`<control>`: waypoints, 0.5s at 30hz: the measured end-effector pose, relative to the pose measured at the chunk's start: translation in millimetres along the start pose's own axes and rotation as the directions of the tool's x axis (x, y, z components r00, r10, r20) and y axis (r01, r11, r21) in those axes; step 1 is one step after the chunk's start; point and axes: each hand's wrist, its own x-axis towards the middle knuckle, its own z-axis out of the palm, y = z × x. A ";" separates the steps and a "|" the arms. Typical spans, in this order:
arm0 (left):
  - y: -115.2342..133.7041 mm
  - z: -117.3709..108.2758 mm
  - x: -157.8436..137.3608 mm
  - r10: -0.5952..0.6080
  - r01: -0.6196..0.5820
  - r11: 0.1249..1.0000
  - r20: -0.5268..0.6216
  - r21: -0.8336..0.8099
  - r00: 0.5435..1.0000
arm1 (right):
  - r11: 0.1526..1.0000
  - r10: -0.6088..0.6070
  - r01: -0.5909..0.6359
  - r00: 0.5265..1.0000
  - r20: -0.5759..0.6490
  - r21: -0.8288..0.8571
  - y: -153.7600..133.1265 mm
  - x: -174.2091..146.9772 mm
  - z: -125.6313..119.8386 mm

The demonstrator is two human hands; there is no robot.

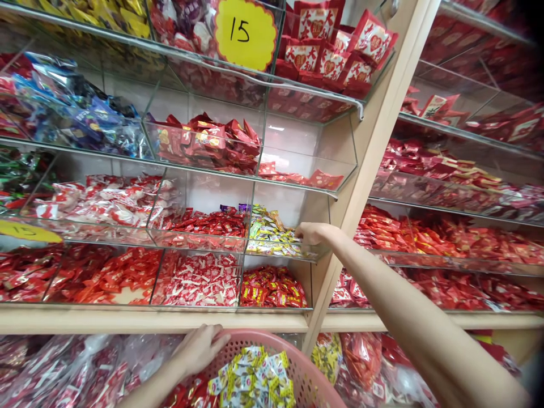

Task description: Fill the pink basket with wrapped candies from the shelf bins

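My left hand [199, 347] rests on the rim of a pink plastic basket [312, 371], its fingers bent at the left edge. Inside the basket lies a heap of yellow-and-white wrapped candies [254, 377], with red wrapped candies [193, 392] beside them at the left. My right hand [313, 233] reaches over the clear front panel of a shelf compartment, at the right end of a pile of yellow-and-white candies [272, 231]. Its fingers point down behind the panel and are blurred, so whether they hold a candy does not show.
Clear dividers split the shelves. Red candies [274, 288] fill the compartment below, and red ones [212, 224] lie to the left. A wooden upright [374, 147] stands right of my hand. A yellow price tag [245, 33] reads 15. Bagged candies [361, 357] sit underneath.
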 end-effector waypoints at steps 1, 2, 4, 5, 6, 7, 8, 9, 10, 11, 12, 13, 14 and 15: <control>-0.4 0.2 -0.2 -0.005 0.005 1.000 -0.001 0.002 1.000 | 1.000 0.007 -0.007 1.000 -0.007 -0.020 -1.1 -0.2 -0.1; -0.7 0.3 -0.3 -0.010 0.010 1.000 -0.003 0.004 1.000 | 0.999 0.012 -0.013 1.000 -0.024 -0.035 -1.3 0.1 0.2; -1.1 0.4 -0.1 -0.014 0.014 1.000 -0.009 0.006 1.000 | 0.999 0.011 -0.014 0.998 -0.063 -0.045 0.8 1.7 2.1; -1.0 0.3 0.1 -0.014 0.014 1.000 -0.010 0.004 1.000 | 0.999 0.008 -0.011 0.997 -0.080 -0.041 2.5 2.6 3.2; -0.7 0.1 0.4 -0.013 0.013 1.000 -0.010 0.002 1.000 | 1.000 0.004 -0.007 0.995 -0.095 -0.031 4.4 3.3 4.2; -0.3 -0.2 0.7 -0.013 0.013 1.000 -0.009 -0.002 1.000 | 1.000 0.003 -0.005 0.994 -0.112 -0.015 6.1 3.6 4.8; 0.2 -0.4 1.0 -0.011 0.011 1.000 -0.008 -0.005 1.000 | 1.000 0.002 -0.002 0.991 -0.133 0.003 7.4 3.6 5.0; 0.6 -0.7 1.2 -0.008 0.008 1.000 -0.005 -0.008 1.000 | 1.000 0.002 0.000 0.989 -0.149 0.019 8.0 3.1 4.7; 0.9 -0.9 1.4 -0.004 0.004 1.000 -0.004 -0.011 1.000 | 1.000 0.004 0.000 0.988 -0.154 0.028 7.8 2.4 3.9; 0.9 -0.9 1.4 -0.001 0.001 1.000 -0.002 -0.014 1.000 | 1.000 0.007 -0.003 0.989 -0.147 0.030 6.8 1.7 2.7; 0.8 -0.8 1.3 -0.001 0.001 1.000 0.000 -0.016 1.000 | 1.000 0.012 -0.010 0.992 -0.123 0.020 5.1 1.2 1.3; 0.3 -0.4 1.2 -0.002 0.002 1.000 0.002 -0.015 1.000 | 1.000 0.020 -0.019 0.996 -0.087 0.003 2.8 1.0 -0.1; -0.4 0.3 1.1 -0.004 0.004 1.000 0.004 -0.011 1.000 | 1.000 0.026 -0.027 0.998 -0.050 -0.013 0.2 1.3 -1.4; -1.4 1.1 1.0 -0.006 0.006 1.000 0.005 -0.005 1.000 | 0.999 0.032 -0.032 0.999 -0.017 -0.027 -2.3 2.1 -2.3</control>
